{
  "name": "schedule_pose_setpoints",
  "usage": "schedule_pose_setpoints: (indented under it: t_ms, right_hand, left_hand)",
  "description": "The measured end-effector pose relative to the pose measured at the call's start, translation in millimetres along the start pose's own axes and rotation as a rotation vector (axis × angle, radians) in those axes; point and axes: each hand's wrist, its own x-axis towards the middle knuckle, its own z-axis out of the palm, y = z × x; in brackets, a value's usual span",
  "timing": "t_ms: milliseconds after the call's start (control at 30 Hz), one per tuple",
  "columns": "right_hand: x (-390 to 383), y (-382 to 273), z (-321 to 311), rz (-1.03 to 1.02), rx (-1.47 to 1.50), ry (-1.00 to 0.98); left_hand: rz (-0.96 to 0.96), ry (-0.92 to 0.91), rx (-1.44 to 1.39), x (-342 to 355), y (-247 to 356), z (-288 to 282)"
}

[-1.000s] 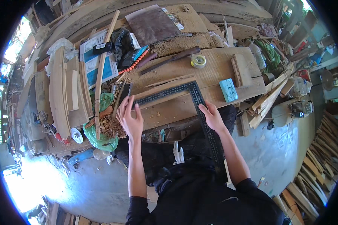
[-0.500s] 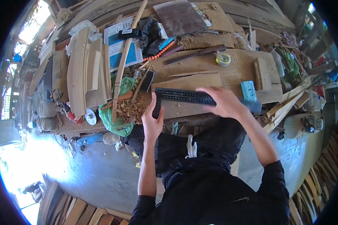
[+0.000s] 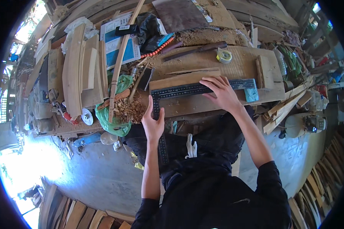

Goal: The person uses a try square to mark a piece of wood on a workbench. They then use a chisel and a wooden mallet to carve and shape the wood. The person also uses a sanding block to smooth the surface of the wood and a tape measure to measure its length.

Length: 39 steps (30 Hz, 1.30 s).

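A black L-shaped carpenter's square [image 3: 183, 90] lies across a wooden board [image 3: 187, 108] at the near side of the bench. My left hand [image 3: 153, 124] grips its shorter arm just below the corner, and that arm runs down over my lap. Fingers of my right hand [image 3: 226, 94] rest over the long arm, closing on it near its middle. The long arm's far end reaches a light-blue block-like piece [image 3: 251, 94] on the right. Directly beyond the square sits a split-edged wood piece [image 3: 191, 76].
Farther back are a yellow tape measure [image 3: 224, 56] and a dark stick [image 3: 195, 51]. Wood shavings [image 3: 132, 108] and a green plastic bag [image 3: 114, 122] are at left, near curved wooden pieces [image 3: 73, 72]. Loose wood strips [image 3: 284, 108] stick out at right.
The square has turned so its right end sits farther from me and its flat face shows. Its shorter arm now shows over my lap. My right hand has moved slightly away from me.
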Motion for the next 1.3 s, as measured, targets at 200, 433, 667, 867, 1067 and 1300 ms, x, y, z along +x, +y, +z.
schedule_pose_setpoints:
  t_ms: [200,433,667,867,1067,1300]
  right_hand:
    - [-29,-4,-11,0.117,-0.109,0.258]
    - [-72,-29,28,0.832,0.818,0.465]
    - [-53,-4,34,1.059,1.100,0.734]
    - [-23,35,29,1.002,0.915,0.656]
    - [-9,52,39,1.078,0.862,0.522]
    - [-8,47,37,1.087,0.891,0.495]
  left_hand:
    - [0.067,0.018,-0.038,-2,-9,-1]
    - [0.032,-0.003,-0.080,3,-22,2]
    - [-0.197,-0.065,-0.220,-8,-8,0]
    - [-0.118,-0.064,-0.348,-10,-5,5]
    - [-0.059,0.007,-0.360,-16,-13,11]
    - [-0.067,0.019,-0.338,-20,-9,10]
